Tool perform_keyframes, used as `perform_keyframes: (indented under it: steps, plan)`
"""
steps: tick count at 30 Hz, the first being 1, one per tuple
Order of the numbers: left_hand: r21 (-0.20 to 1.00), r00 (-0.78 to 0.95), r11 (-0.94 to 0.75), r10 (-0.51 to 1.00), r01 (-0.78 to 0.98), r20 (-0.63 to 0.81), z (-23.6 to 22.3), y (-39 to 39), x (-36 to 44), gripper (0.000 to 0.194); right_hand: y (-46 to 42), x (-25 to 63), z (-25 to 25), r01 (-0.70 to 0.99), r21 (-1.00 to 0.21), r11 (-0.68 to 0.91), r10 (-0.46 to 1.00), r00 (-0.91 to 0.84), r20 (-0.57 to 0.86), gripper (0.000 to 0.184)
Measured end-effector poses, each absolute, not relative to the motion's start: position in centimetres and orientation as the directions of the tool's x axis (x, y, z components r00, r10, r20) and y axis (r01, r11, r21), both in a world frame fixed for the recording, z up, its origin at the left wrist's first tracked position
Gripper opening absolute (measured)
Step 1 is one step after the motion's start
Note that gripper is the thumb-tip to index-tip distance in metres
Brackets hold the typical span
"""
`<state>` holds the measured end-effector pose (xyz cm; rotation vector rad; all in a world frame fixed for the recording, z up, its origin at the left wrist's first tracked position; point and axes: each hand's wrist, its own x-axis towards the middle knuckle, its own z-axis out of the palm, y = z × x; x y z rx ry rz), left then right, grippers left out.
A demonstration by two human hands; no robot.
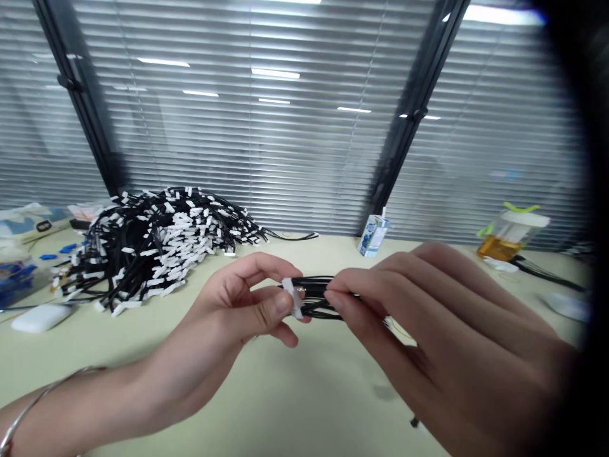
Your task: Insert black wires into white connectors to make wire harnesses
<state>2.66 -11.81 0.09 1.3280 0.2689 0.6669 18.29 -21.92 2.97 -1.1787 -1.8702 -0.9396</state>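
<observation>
My left hand (pixel 247 301) pinches a small white tag (pixel 294 295) wrapped round a coiled black cable bundle (pixel 318 298), thumb and fingers closed on it. My right hand (pixel 419 317) grips the same bundle from the right, fingers closed over the black loops. Both hands hold the bundle a little above the pale table (pixel 304 393), in the middle of the view. Most of the coil is hidden behind my right fingers.
A big heap of black cables with white tags (pixel 157 244) lies at the back left. A small white case (pixel 40 317) sits at the left edge, a drink carton (pixel 373 235) at the back, a clear jug with amber liquid (pixel 511 235) at right. Window blinds (pixel 285 114) stand behind.
</observation>
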Motion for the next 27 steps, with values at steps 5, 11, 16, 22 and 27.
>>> perform_keyframes:
  steps: [5, 11, 16, 22, 27]
  plan:
    - [0.946, 0.784, 0.088, 0.585, -0.313, 0.205, 0.13, -11.75, 2.69, 0.014, -21.79, 18.20, 2.87, 0.923, 0.212, 0.322, 0.396, -0.334, 0.855, 0.023]
    - [0.944, 0.778, 0.099, 0.596, -0.314, 0.196, 0.29, -11.88, 2.79, 0.014, -21.75, 18.12, 2.88, 0.936, 0.217, 0.279, 0.461, -0.328, 0.824, 0.022]
    - [0.948, 0.776, 0.107, 0.605, -0.298, 0.176, 0.40, -11.94, 2.84, 0.013, -21.81, 18.40, 2.40, 0.904, 0.317, 0.288, 0.464, -0.421, 0.779, 0.019]
    - [0.950, 0.762, 0.113, 0.627, -0.292, 0.160, 0.30, -11.71, 3.04, 0.015, -21.76, 18.57, 2.02, 0.896, 0.366, 0.253, 0.475, -0.444, 0.760, 0.015]
    - [0.949, 0.758, 0.118, 0.634, -0.292, 0.154, 0.20, -11.70, 3.11, 0.015, -21.62, 18.37, 2.04, 0.878, 0.423, 0.224, 0.475, -0.477, 0.739, 0.019]
